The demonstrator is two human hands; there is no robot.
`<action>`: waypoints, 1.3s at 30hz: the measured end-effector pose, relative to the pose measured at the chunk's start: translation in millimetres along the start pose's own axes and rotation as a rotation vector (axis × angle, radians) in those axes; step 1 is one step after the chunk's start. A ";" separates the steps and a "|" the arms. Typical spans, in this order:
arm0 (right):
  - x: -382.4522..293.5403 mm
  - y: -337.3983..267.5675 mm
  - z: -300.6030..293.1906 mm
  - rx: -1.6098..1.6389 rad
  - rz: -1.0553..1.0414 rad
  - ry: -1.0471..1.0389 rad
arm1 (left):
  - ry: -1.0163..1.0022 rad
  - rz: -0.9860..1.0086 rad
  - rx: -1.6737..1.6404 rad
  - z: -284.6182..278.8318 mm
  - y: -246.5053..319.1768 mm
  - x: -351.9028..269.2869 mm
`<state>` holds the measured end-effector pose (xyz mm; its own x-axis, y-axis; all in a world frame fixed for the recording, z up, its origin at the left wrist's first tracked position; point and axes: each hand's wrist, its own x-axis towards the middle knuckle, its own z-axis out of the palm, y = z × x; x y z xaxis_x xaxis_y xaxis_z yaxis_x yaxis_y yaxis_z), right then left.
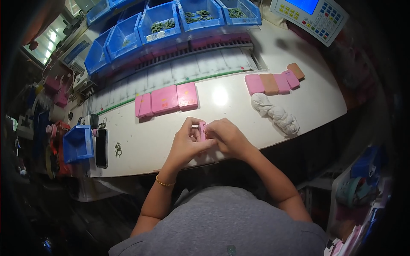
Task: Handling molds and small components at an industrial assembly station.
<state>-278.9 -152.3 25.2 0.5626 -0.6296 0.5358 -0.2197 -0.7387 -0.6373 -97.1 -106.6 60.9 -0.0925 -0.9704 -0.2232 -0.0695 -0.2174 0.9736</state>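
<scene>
Over the front part of the white worktop, my left hand holds a small pink block, which looks like a rubber mould, on edge between its fingers and thumb. My right hand grips the same mould from the right, its fingertips bent against the face and upper edge. The fingers cover much of the mould, so what lies inside it is hidden. Just beyond my hands, a row of three pink moulds lies side by side. A few green ring-shaped pieces rest on the worktop to the left.
Blue bins, some holding green pieces, stand at the back above a slatted rack. Pink and brown moulds and a twisted white cloth lie right. A phone and blue bin are left; a keypad panel, back right.
</scene>
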 end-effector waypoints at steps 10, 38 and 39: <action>-6.8 -2.5 13.0 0.282 0.243 0.047 | -0.051 -0.026 -0.092 -6.5 -1.3 -2.0; -7.9 -3.6 13.9 0.275 0.239 0.057 | -0.124 -0.030 -0.224 -13.4 -12.9 -5.6; -7.7 -3.8 13.9 0.287 0.247 0.051 | -0.124 -0.029 -0.232 -13.7 -13.3 -6.0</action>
<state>-271.3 -141.2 15.8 0.4782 -0.7970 0.3689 -0.1073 -0.4699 -0.8762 -81.9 -99.3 49.9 -0.2159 -0.9461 -0.2414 0.1547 -0.2772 0.9483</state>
